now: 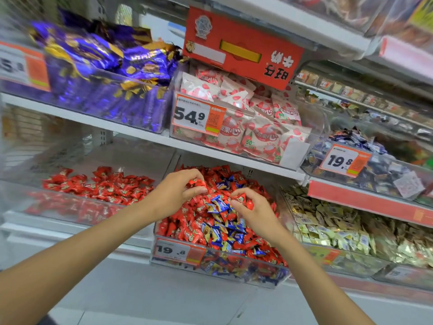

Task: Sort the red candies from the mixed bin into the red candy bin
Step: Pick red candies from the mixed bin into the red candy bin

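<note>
Head view, slightly motion-blurred: shop shelves lined with clear candy bins. Mixed bin (246,274) sits on the lower shelf, heaped with red candies (187,227) and blue candies (220,204). An orange-white price tag (178,250) reading 19.8 is on the left end of its front wall. Both bare arms reach in over the heap. Left hand (174,192) — fingers curled, thumb and fingertips pinching a red-wrapped candy (195,183) at the back-left of the mixed bin's pile. Right hand (254,208) is at the pile's middle-right, thumb and forefinger pinching a second red candy (241,198); cannot tell if more sit in the palm. Hands near each other, not touching. Red candy bin (70,208) stands just left of the mixed bin on the same shelf, a shallow layer of red wrappers inside. Right of the mixed bin — pale yellow candies (328,228) in another bin. Directly above the mixed bin, on the next shelf, white-and-pink strawberry packs (257,127) with a 54.9 tag (198,116); up-left, purple bags (105,57).
</note>
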{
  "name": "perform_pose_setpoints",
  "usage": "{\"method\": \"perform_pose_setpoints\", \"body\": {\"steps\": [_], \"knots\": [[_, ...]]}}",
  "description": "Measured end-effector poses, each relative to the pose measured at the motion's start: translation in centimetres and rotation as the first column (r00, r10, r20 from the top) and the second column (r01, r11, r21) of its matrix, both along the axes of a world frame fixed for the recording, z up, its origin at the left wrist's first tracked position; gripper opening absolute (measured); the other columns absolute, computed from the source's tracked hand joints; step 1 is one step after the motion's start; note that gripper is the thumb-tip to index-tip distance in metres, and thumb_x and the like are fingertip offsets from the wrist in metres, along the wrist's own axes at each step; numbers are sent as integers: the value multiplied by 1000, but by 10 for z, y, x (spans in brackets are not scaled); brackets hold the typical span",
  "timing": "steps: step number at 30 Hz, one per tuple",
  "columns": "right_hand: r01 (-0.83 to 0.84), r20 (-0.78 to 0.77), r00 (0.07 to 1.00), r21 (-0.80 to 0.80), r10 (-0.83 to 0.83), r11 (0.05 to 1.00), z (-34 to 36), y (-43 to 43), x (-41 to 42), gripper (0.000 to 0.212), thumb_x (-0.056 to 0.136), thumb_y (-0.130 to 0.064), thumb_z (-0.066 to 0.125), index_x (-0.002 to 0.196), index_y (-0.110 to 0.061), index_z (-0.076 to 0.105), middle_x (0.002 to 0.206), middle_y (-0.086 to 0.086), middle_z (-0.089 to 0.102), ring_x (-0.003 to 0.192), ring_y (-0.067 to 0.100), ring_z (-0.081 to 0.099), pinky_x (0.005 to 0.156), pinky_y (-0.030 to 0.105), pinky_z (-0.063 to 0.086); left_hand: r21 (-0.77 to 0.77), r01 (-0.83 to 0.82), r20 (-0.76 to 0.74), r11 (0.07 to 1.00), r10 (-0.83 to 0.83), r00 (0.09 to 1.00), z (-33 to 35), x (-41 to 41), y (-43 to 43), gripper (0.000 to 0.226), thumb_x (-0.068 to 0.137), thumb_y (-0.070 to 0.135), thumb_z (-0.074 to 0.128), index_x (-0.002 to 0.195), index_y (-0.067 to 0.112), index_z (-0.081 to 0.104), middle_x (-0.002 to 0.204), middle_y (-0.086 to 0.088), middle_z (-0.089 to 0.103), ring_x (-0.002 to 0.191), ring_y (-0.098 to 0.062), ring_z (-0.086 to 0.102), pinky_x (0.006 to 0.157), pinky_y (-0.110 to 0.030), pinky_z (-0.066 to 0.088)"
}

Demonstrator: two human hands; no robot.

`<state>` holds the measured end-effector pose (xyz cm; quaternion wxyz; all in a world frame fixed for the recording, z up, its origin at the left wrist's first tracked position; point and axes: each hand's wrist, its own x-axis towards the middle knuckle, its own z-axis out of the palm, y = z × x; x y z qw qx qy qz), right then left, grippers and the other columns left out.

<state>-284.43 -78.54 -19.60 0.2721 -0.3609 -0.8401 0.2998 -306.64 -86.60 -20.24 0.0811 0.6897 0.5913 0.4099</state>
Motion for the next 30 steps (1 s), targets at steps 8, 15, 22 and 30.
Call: {"method": "perform_pose_setpoints", "body": {"steps": [8, 15, 22, 30], "knots": [[-200, 78, 979, 172, 189, 965, 18, -20, -103, 8, 91, -21, 64, 95, -27, 61, 92, -16, 63, 75, 8, 55, 71, 9, 38, 77, -177, 97, 981, 169, 981, 15, -113, -30, 16, 85, 21, 69, 78, 31, 59, 73, 7, 64, 69, 0, 56, 63, -13, 39], [-355, 308, 911, 245, 274, 902, -5, -14, -248, 21, 89, -27, 65, 107, -18, 61, 102, 4, 66, 96, 21, 60, 87, 35, 45, -129, -468, -101, 874, 458, 883, -30, -217, -36, 10, 87, 33, 67, 90, 24, 64, 84, 4, 62, 92, -22, 60, 77, -34, 40], [-336, 549, 829, 333, 108, 881, -21, -2, -243, 51, 86, -41, 63, 134, -27, 51, 132, 3, 56, 126, 25, 47, 106, 42, 35, -362, -418, -95, 833, 413, 906, -41, -224, -43, 35, 74, 50, 75, 106, 40, 66, 110, 14, 61, 116, -12, 53, 102, -37, 38], [-37, 199, 979, 412, -50, 910, -21, 19, -42, 15, 90, -25, 63, 103, -20, 69, 102, -7, 64, 102, 15, 58, 92, 30, 42, -88, -111, -86, 990, 104, 991, -7, -73, 6, 29, 85, 29, 69, 112, 18, 68, 112, 4, 68, 105, -10, 59, 94, -25, 42]]}}
